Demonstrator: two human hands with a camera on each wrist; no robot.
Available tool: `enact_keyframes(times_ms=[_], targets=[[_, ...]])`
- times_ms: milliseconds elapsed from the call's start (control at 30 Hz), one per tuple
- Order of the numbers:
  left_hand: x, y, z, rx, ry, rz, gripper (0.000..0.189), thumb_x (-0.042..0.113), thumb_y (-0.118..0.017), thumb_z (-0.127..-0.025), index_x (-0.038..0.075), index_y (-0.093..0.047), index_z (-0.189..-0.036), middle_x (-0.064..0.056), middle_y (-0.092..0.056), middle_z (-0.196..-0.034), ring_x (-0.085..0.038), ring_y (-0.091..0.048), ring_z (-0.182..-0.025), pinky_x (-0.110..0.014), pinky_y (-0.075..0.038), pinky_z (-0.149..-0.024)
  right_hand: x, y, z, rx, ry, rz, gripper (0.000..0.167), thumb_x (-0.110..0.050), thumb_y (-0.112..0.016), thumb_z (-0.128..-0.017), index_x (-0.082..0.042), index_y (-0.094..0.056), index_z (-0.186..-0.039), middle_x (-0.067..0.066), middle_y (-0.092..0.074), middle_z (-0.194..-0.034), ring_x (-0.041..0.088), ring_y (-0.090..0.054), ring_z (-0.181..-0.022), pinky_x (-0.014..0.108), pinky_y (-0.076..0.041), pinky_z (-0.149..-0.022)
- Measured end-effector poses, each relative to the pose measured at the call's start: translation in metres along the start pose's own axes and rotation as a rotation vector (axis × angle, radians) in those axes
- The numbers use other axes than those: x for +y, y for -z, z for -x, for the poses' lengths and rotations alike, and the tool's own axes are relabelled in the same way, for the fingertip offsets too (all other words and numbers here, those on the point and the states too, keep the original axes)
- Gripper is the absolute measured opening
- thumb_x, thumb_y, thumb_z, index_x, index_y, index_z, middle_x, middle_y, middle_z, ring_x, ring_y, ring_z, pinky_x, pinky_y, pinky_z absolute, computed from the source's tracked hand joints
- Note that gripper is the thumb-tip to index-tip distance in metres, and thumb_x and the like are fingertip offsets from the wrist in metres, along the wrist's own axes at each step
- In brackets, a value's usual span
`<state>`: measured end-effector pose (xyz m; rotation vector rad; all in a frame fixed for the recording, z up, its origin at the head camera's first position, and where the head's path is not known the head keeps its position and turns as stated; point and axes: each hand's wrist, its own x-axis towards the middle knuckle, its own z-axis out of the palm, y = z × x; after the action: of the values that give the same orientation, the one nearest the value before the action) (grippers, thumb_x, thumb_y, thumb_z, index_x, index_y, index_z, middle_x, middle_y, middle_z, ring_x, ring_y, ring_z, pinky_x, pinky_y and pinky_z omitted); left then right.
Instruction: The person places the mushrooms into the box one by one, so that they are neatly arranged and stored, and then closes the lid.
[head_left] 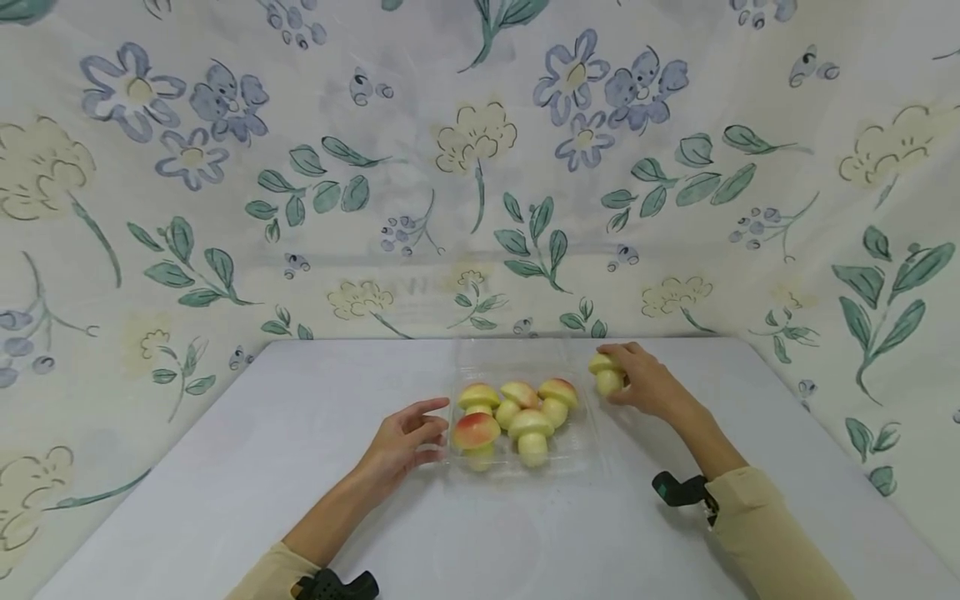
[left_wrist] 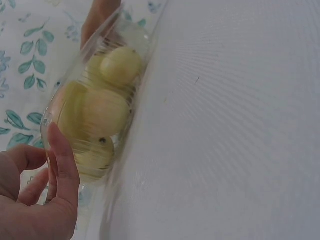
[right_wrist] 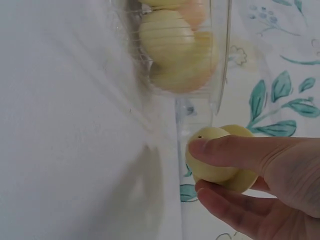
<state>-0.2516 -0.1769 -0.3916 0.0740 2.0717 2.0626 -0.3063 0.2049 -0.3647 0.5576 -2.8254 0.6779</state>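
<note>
In the head view my right hand (head_left: 651, 382) is beyond the right side of a clear plastic box (head_left: 588, 446). It pinches a yellow mushroom-shaped piece (head_left: 609, 382) with a rounded cap and a thick pale stem. Up close in the right wrist view, the thumb presses the stem of this mushroom (right_wrist: 212, 167) and the fingers lie beneath. My left hand (head_left: 405, 442) has loosely bent fingers at the box's left wall, its fingertips right at the rim in the left wrist view. Inside the box lie several similar mushrooms (head_left: 532, 433), some with red-blushed caps.
A transparent lid flap (head_left: 517, 354) extends from the back of the box towards the far table edge. The white table (head_left: 337, 375) spreads around both hands. Behind it hangs a floral cloth (head_left: 420, 183).
</note>
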Motion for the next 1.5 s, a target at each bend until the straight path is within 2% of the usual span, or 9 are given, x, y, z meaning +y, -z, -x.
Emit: enact_keyframes(times_ms=[133,333,533,667,867,1033,1300,1500], targets=[[-0.001,-0.001,0.0,0.002,0.002,0.0,0.048,0.007,-0.059,-0.096,0.001,-0.046,-0.142,0.003,-0.061,-0.094,-0.012,-0.059,-0.082,-0.024,-0.058,-0.072,-0.003,0.002,0.003,0.007,0.004,0.009,0.07,-0.007,-0.079,-0.078,-0.007,-0.047,-0.141,0.027,-0.049,-0.136,0.039,-0.056,-0.109,0.057,-0.05,-0.09],[0.0,-0.002,0.0,-0.005,-0.007,-0.002,0.048,0.008,-0.06,-0.096,0.002,-0.047,-0.142,0.002,-0.061,-0.094,-0.012,-0.06,-0.083,-0.024,-0.058,-0.073,-0.009,0.01,0.008,0.025,0.046,0.009,0.072,-0.008,-0.08,-0.078,-0.007,-0.047,-0.141,0.025,-0.051,-0.132,0.027,-0.061,-0.092,0.045,-0.053,-0.08],[0.001,-0.001,0.0,-0.009,-0.011,0.001,0.048,0.009,-0.061,-0.096,0.002,-0.047,-0.142,0.003,-0.061,-0.094,-0.012,-0.059,-0.082,-0.024,-0.059,-0.073,-0.022,0.02,0.011,0.036,0.108,-0.022,0.073,-0.007,-0.081,-0.077,-0.007,-0.047,-0.142,0.023,-0.053,-0.128,0.024,-0.062,-0.09,0.038,-0.056,-0.079],[0.001,-0.002,0.0,-0.006,-0.007,0.009,0.049,0.008,-0.061,-0.096,0.002,-0.047,-0.142,0.003,-0.061,-0.093,-0.011,-0.06,-0.081,-0.024,-0.059,-0.072,-0.035,0.025,0.014,-0.013,0.127,-0.082,0.074,-0.007,-0.082,-0.076,-0.006,-0.046,-0.142,0.022,-0.053,-0.126,0.021,-0.063,-0.089,0.039,-0.058,-0.08],[0.0,-0.001,0.001,0.0,0.0,0.004,0.049,0.008,-0.06,-0.096,0.001,-0.046,-0.143,0.003,-0.061,-0.094,-0.011,-0.06,-0.082,-0.024,-0.059,-0.072,-0.05,0.027,0.018,-0.091,0.131,-0.106,0.073,-0.012,-0.083,-0.076,-0.01,-0.047,-0.14,0.018,-0.053,-0.127,0.015,-0.064,-0.085,0.028,-0.056,-0.076],[0.0,-0.001,0.001,0.004,0.001,0.0,0.049,0.008,-0.061,-0.096,0.002,-0.047,-0.142,0.002,-0.061,-0.094,-0.012,-0.06,-0.082,-0.024,-0.059,-0.073,-0.059,0.027,0.022,-0.179,0.143,-0.151,0.072,-0.013,-0.084,-0.076,-0.012,-0.049,-0.139,0.015,-0.054,-0.126,0.018,-0.065,-0.084,0.023,-0.054,-0.073],[0.0,-0.001,0.001,0.003,-0.002,0.001,0.049,0.008,-0.061,-0.096,0.002,-0.047,-0.142,0.003,-0.061,-0.094,-0.011,-0.06,-0.082,-0.024,-0.059,-0.072,-0.068,0.021,0.026,-0.29,0.15,-0.181,0.073,-0.014,-0.085,-0.074,-0.014,-0.05,-0.138,0.013,-0.056,-0.12,0.019,-0.064,-0.084,0.021,-0.053,-0.069],[0.001,-0.002,0.001,0.014,0.001,-0.01,0.048,0.008,-0.061,-0.096,0.003,-0.048,-0.141,0.002,-0.061,-0.094,-0.012,-0.06,-0.082,-0.024,-0.059,-0.072,-0.068,0.017,0.025,-0.32,0.159,-0.176,0.075,-0.018,-0.085,-0.075,-0.011,-0.049,-0.14,0.013,-0.056,-0.122,0.015,-0.062,-0.082,0.022,-0.053,-0.071]])
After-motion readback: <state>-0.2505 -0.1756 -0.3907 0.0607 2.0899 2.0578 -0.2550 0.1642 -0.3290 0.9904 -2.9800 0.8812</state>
